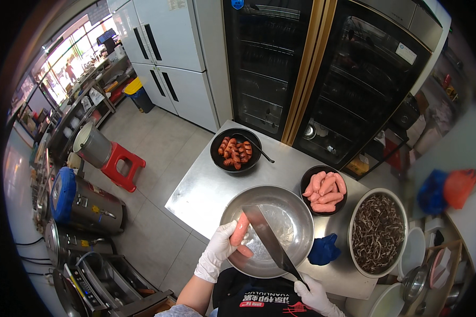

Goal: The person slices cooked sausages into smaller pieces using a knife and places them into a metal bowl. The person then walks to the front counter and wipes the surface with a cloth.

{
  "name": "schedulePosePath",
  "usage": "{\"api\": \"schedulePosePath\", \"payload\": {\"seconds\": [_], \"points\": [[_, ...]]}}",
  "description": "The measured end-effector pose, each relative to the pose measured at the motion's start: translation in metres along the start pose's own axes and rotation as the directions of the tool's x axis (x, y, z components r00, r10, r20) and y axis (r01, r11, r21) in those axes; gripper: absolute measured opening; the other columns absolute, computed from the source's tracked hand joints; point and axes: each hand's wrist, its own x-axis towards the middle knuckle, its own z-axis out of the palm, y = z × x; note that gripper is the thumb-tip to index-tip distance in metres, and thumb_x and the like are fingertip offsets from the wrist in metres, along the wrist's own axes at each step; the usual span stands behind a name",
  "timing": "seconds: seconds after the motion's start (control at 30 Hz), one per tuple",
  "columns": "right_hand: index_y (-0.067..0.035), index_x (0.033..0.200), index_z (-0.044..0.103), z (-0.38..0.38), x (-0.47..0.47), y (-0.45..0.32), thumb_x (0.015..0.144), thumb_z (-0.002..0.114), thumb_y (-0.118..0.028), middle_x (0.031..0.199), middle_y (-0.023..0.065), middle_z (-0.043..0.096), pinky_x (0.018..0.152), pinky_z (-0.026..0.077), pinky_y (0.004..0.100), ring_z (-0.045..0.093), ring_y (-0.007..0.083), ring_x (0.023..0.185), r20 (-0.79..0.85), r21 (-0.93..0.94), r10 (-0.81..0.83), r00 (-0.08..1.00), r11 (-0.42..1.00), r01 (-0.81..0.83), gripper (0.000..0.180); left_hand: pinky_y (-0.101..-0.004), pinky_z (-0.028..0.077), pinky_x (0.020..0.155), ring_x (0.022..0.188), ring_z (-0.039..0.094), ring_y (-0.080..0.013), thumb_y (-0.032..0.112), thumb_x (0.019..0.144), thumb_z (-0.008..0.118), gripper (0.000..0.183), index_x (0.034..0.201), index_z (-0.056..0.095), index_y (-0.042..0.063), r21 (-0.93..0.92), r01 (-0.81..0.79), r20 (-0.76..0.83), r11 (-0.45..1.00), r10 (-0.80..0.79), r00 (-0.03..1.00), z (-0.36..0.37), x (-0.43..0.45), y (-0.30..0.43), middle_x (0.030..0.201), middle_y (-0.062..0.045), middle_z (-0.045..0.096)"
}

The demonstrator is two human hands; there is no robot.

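Both hands wear white gloves. A pale pink sausage (pixel 240 230) is gripped in my left hand (pixel 223 239) above the near left side of a wide steel bowl (pixel 267 192). My right hand (pixel 315 297) holds a cleaver (pixel 269 237) by its handle; the broad blade slants over the bowl, its far end close beside the sausage's tip. Below the held sausage, another pink sausage piece (pixel 244 250) shows in the bowl. A black bowl (pixel 304 179) at the right holds several pink sausages (pixel 326 190). Farther back, browned, scored sausages (pixel 235 152) and a black spoon (pixel 265 155) are in another black bowl (pixel 216 158).
On the steel table (pixel 194 198) also stand a blue cloth or bag (pixel 324 249) and a large basin of dark shredded food (pixel 379 233). Glass-door refrigerators (pixel 269 79) border the far side. A red stool (pixel 125 166) with a metal pot (pixel 95 146) stands on the floor at left.
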Motion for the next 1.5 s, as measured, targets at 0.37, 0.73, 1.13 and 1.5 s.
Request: {"api": "schedulePosePath", "payload": {"seconds": [0.37, 0.73, 1.13, 1.5], "points": [[-0.001, 0.128, 0.059, 0.004, 0.007, -0.009, 0.099, 0.058, -0.017, 0.073, 0.0039, 0.059, 0.061, 0.048, 0.0280, 0.056, 0.0126, 0.064, -0.020, 0.092, -0.019, 1.000, 0.996, 0.021, 0.034, -0.0361, 0.057, 0.073, 0.087, 0.064, -0.0180, 0.031, 0.102, 0.052, 0.040, 0.120, 0.058, -0.005, -0.026, 0.095, 0.080, 0.995, -0.092, 0.993, -0.008, 0.004, -0.015, 0.102, -0.011, 0.065], [-0.001, 0.128, 0.059, 0.002, 0.002, -0.006, 0.096, 0.060, -0.017, 0.104, 0.0194, 0.069, 0.083, 0.052, 0.0338, 0.068, 0.0282, 0.092, -0.059, -0.094, -0.208, 0.976, 0.975, 0.202, 0.036, -0.0409, 0.054, 0.081, 0.095, 0.060, -0.0258, 0.029, 0.104, 0.046, 0.037, 0.127, 0.050, -0.001, -0.198, 0.119, -0.002, 0.973, -0.122, 0.993, 0.002, 0.023, -0.010, 0.116, -0.016, 0.058], [-0.001, 0.128, 0.059, 0.005, 0.004, -0.008, 0.096, 0.060, -0.017, 0.108, 0.0195, 0.069, 0.086, 0.052, 0.0338, 0.068, 0.0292, 0.098, 0.014, -0.012, 0.017, 1.000, 1.000, -0.016, 0.036, -0.0395, 0.054, 0.091, 0.105, 0.063, -0.0272, 0.027, 0.105, 0.044, 0.049, 0.139, 0.043, -0.008, 0.100, 0.179, -0.107, 0.979, -0.169, 0.980, 0.010, 0.014, -0.017, 0.122, -0.022, 0.060], [0.000, 0.125, 0.060, 0.007, 0.001, 0.001, 0.095, 0.061, -0.016, 0.101, 0.0195, 0.068, 0.080, 0.052, 0.0348, 0.068, 0.0300, 0.090, -0.047, -0.023, -0.016, 0.999, 1.000, 0.015, 0.034, -0.0403, 0.053, 0.092, 0.098, 0.064, -0.0295, 0.022, 0.104, 0.043, 0.037, 0.120, 0.055, -0.010, 0.012, 0.118, -0.128, 0.993, -0.115, 0.985, 0.015, 0.022, -0.025, 0.111, -0.021, 0.063]]}}
